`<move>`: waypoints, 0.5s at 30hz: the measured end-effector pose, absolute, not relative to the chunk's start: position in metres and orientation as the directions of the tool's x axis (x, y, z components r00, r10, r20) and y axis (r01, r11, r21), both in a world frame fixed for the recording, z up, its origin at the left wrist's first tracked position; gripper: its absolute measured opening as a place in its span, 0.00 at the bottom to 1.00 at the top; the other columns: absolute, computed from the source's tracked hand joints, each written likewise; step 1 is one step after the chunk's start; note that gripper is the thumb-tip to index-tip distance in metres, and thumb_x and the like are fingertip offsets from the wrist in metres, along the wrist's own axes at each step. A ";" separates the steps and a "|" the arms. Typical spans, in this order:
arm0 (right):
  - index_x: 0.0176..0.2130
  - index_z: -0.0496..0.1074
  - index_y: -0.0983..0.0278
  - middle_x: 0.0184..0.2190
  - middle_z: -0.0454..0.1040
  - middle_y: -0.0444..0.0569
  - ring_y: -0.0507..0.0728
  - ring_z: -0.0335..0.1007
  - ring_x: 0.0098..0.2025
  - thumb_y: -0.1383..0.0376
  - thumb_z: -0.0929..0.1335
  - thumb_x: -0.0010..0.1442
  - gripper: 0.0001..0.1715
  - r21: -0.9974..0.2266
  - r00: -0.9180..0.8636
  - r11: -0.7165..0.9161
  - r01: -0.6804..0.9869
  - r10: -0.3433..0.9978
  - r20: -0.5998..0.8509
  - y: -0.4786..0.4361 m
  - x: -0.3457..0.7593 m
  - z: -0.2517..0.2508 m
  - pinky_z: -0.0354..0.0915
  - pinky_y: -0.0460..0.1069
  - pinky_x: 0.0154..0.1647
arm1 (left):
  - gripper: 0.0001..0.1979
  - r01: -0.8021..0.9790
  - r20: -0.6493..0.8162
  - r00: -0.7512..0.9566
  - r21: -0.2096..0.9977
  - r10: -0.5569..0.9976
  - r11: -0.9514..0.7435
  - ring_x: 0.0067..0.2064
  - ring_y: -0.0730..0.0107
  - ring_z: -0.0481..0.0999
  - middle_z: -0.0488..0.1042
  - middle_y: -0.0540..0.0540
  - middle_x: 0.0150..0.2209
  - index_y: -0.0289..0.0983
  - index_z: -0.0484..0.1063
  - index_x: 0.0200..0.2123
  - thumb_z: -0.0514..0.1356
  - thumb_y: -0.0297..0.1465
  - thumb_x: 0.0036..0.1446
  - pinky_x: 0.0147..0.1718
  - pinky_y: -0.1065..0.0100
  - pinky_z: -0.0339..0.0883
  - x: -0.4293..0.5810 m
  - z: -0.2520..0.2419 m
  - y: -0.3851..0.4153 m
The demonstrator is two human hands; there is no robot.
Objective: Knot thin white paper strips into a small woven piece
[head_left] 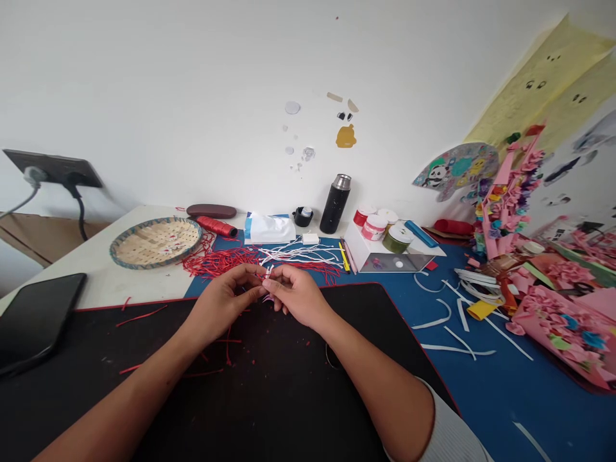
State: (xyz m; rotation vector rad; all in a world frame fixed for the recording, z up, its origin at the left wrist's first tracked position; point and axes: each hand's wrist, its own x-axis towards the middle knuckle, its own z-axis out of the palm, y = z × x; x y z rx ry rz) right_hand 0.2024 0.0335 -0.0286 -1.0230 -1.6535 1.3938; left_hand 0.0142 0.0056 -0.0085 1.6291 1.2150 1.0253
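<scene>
My left hand [225,296] and my right hand [301,298] meet over the far part of a black mat [289,385], fingertips pinched together. Between them is a small white-and-purple piece [268,273], its white end sticking up and purple strands below. Fingers cover most of it, so I cannot make out its kind. Just beyond the hands lie a bundle of red cords [216,262] and a bundle of white cords [308,255]. Short red cord scraps [230,340] are scattered on the mat near my left wrist.
A woven basket [125,247], a phone [43,308] and a red thread spool [216,226] are on the left. Behind stand tissues [269,228], a black thermos [334,208] and paint jars [374,226]. White strips [457,350] and pink paper flowers [563,321] lie right.
</scene>
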 end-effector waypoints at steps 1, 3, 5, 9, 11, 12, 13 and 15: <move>0.43 0.72 0.61 0.24 0.72 0.40 0.49 0.66 0.20 0.55 0.70 0.66 0.13 -0.988 -0.415 0.100 0.114 0.909 0.044 0.034 0.203 -0.029 0.59 0.43 0.18 | 0.18 0.291 0.127 0.195 0.939 0.972 -0.181 0.38 0.60 0.78 0.82 0.49 0.35 0.41 0.75 0.49 0.66 0.44 0.60 0.39 0.62 0.67 0.014 -0.009 0.006; 0.43 0.72 0.62 0.25 0.72 0.40 0.49 0.66 0.20 0.54 0.71 0.66 0.13 -0.988 -0.416 0.105 0.111 0.908 0.050 0.034 0.203 -0.029 0.59 0.43 0.18 | 0.18 0.285 0.129 0.196 0.941 0.972 -0.183 0.38 0.60 0.79 0.82 0.49 0.35 0.42 0.75 0.50 0.66 0.44 0.60 0.40 0.62 0.68 0.014 -0.010 0.006; 0.42 0.72 0.62 0.25 0.72 0.40 0.49 0.66 0.20 0.55 0.70 0.66 0.13 -0.989 -0.416 0.103 0.110 0.908 0.048 0.034 0.203 -0.028 0.59 0.43 0.18 | 0.19 0.281 0.130 0.198 0.942 0.972 -0.183 0.39 0.59 0.79 0.82 0.49 0.35 0.41 0.75 0.50 0.66 0.44 0.60 0.40 0.62 0.68 0.014 -0.011 0.007; 0.41 0.71 0.62 0.24 0.71 0.40 0.49 0.67 0.21 0.56 0.70 0.66 0.12 -0.991 -0.419 0.082 0.102 0.908 0.032 0.032 0.202 -0.023 0.60 0.43 0.18 | 0.19 0.286 0.142 0.192 0.939 0.971 -0.194 0.39 0.58 0.80 0.82 0.49 0.35 0.41 0.75 0.49 0.66 0.44 0.59 0.41 0.61 0.69 0.013 -0.011 0.006; 0.40 0.71 0.62 0.24 0.70 0.40 0.49 0.67 0.21 0.57 0.70 0.65 0.11 -0.994 -0.419 0.065 0.090 0.908 0.021 0.032 0.201 -0.021 0.60 0.42 0.17 | 0.18 0.279 0.150 0.193 0.939 0.970 -0.201 0.39 0.58 0.80 0.82 0.49 0.34 0.41 0.75 0.49 0.66 0.44 0.59 0.41 0.60 0.70 0.014 -0.011 0.006; 0.39 0.71 0.62 0.24 0.70 0.40 0.49 0.66 0.20 0.58 0.70 0.65 0.10 -0.995 -0.417 0.057 0.083 0.909 0.017 0.031 0.201 -0.020 0.59 0.42 0.16 | 0.18 0.278 0.153 0.197 0.938 0.968 -0.205 0.38 0.59 0.80 0.82 0.49 0.34 0.41 0.75 0.49 0.66 0.43 0.60 0.41 0.60 0.71 0.014 -0.010 0.005; 0.39 0.70 0.62 0.24 0.70 0.39 0.48 0.66 0.20 0.58 0.70 0.64 0.10 -0.996 -0.415 0.049 0.078 0.910 0.012 0.031 0.200 -0.019 0.59 0.42 0.16 | 0.17 0.276 0.153 0.207 0.939 0.966 -0.207 0.38 0.59 0.81 0.82 0.49 0.35 0.41 0.75 0.48 0.66 0.43 0.60 0.41 0.60 0.71 0.014 -0.009 0.005; 0.37 0.70 0.62 0.25 0.70 0.39 0.48 0.66 0.20 0.57 0.71 0.64 0.11 -0.997 -0.408 0.039 0.064 0.913 0.010 0.030 0.199 -0.018 0.59 0.42 0.16 | 0.16 0.285 0.158 0.233 0.932 0.960 -0.223 0.39 0.59 0.81 0.82 0.48 0.35 0.41 0.76 0.47 0.64 0.43 0.61 0.42 0.60 0.72 0.013 -0.006 0.005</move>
